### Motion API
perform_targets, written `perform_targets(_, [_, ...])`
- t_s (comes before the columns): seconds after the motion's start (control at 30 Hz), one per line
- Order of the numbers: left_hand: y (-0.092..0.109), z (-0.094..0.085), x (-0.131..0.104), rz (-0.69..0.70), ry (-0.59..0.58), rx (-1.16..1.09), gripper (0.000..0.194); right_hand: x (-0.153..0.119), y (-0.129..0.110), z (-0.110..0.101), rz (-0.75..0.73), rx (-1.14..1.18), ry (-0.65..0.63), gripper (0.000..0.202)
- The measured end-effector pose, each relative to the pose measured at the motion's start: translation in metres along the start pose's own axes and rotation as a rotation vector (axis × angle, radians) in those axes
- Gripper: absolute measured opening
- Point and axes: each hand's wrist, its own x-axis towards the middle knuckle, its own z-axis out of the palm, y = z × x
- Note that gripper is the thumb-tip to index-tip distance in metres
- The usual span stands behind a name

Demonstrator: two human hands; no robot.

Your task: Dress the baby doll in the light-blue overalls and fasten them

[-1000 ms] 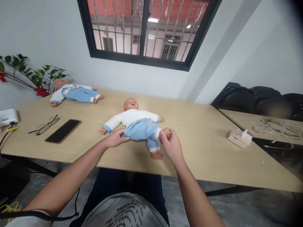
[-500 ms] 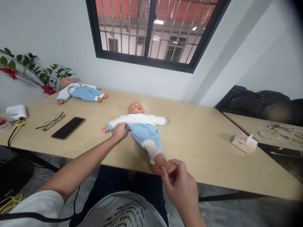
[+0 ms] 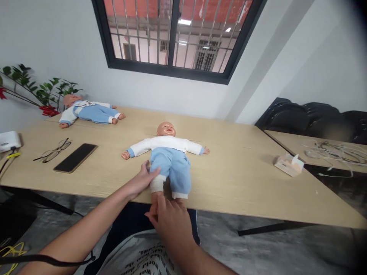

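Observation:
A baby doll (image 3: 169,143) in a white top and blue trousers (image 3: 179,170) lies on its back near the table's front edge, arms spread and head toward the window. My left hand (image 3: 143,177) rests against the trouser leg on the left, above its white cuff (image 3: 157,184), with the thumb over the cloth and the fingers partly hidden at its side. My right hand (image 3: 170,217) is closed around the doll's foot on the left, below that cuff. The other foot is partly hidden behind this hand.
A second doll (image 3: 94,112) lies at the back left by a plant (image 3: 48,93). Glasses (image 3: 54,150), a phone (image 3: 76,157) and a white device (image 3: 9,141) are on the left. A tissue box (image 3: 289,164) stands right, near cables (image 3: 335,151) on another table (image 3: 283,138).
The doll's legs have swung left and now lie side by side. My right hand has moved left with the foot. My left hand has shifted from the waistband down to the trouser leg.

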Motion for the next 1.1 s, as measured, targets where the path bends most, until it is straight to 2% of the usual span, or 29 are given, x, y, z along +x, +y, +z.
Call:
perform_targets(0.07, [0.004, 0.004, -0.017, -0.059, -0.005, -0.002, 0.094, 0.005, -0.012, 0.0, -0.004, -0.007, -0.061, 0.046])
perform_targets(0.1, [0.008, 0.004, -0.02, -0.067, 0.019, 0.045, 0.094, 0.006, -0.017, -0.002, -0.009, -0.002, -0.08, 0.046])
perform_targets(0.17, [0.015, -0.003, -0.018, -0.053, 0.062, 0.079, 0.083, 0.007, -0.02, -0.012, -0.037, 0.049, -0.086, 0.041])
perform_targets(0.23, [0.02, -0.016, -0.009, -0.008, 0.072, 0.061, 0.073, 0.01, -0.013, -0.022, -0.084, 0.186, -0.038, 0.029])
perform_targets(0.3, [0.023, -0.034, 0.001, 0.056, 0.05, 0.044, 0.072, 0.017, 0.008, -0.027, -0.084, 0.382, 0.107, 0.016])
perform_targets(0.33, [0.023, -0.043, 0.005, 0.087, 0.044, 0.063, 0.072, 0.022, 0.022, -0.025, -0.05, 0.48, 0.213, 0.015])
perform_targets(0.4, [0.023, -0.062, 0.012, 0.119, 0.037, 0.165, 0.07, 0.038, 0.055, -0.011, 0.12, 0.606, 0.441, 0.02])
perform_targets(0.43, [0.022, -0.071, 0.015, 0.13, 0.039, 0.231, 0.068, 0.047, 0.07, -0.002, 0.213, 0.655, 0.483, 0.025])
perform_targets(0.47, [0.022, -0.079, 0.018, 0.144, 0.043, 0.291, 0.066, 0.056, 0.084, 0.009, 0.318, 0.727, 0.465, 0.033])
perform_targets(0.5, [0.021, -0.087, 0.021, 0.162, 0.049, 0.341, 0.066, 0.065, 0.095, 0.019, 0.412, 0.81, 0.393, 0.041])
perform_targets(0.57, [0.021, -0.101, 0.027, 0.202, 0.052, 0.408, 0.068, 0.081, 0.108, 0.035, 0.501, 0.931, 0.225, 0.054])
perform_targets(0.6, [0.02, -0.107, 0.03, 0.215, 0.059, 0.435, 0.07, 0.088, 0.11, 0.04, 0.498, 0.962, 0.15, 0.055])
perform_targets(0.67, [0.019, -0.117, 0.032, 0.216, 0.125, 0.505, 0.07, 0.099, 0.109, 0.042, 0.433, 0.952, 0.046, 0.042])
perform_targets(0.73, [0.016, -0.121, 0.025, 0.24, 0.294, 0.638, 0.067, 0.107, 0.104, 0.041, 0.362, 0.894, -0.015, 0.025])
perform_targets(0.8, [0.011, -0.115, 0.007, 0.335, 0.495, 0.808, 0.061, 0.113, 0.098, 0.04, 0.324, 0.891, -0.024, 0.024])
perform_targets(0.83, [0.007, -0.107, -0.007, 0.407, 0.558, 0.883, 0.057, 0.116, 0.096, 0.04, 0.312, 0.93, -0.011, 0.024])
perform_targets(0.87, [0.003, -0.097, -0.022, 0.468, 0.557, 0.914, 0.054, 0.118, 0.095, 0.042, 0.304, 0.996, 0.006, 0.024])
perform_targets(0.93, [-0.008, -0.071, -0.052, 0.516, 0.395, 0.906, 0.052, 0.123, 0.095, 0.047, 0.312, 1.162, 0.03, 0.028])
perform_targets(1.0, [-0.02, -0.045, -0.077, 0.527, 0.264, 0.936, 0.063, 0.128, 0.097, 0.054, 0.352, 1.307, 0.048, 0.032])
perform_targets(1.03, [-0.026, -0.035, -0.084, 0.537, 0.238, 0.951, 0.065, 0.13, 0.098, 0.058, 0.376, 1.361, 0.061, 0.032])
perform_targets(1.1, [-0.035, -0.023, -0.091, 0.555, 0.265, 0.946, 0.055, 0.133, 0.1, 0.061, 0.404, 1.432, 0.083, 0.032])
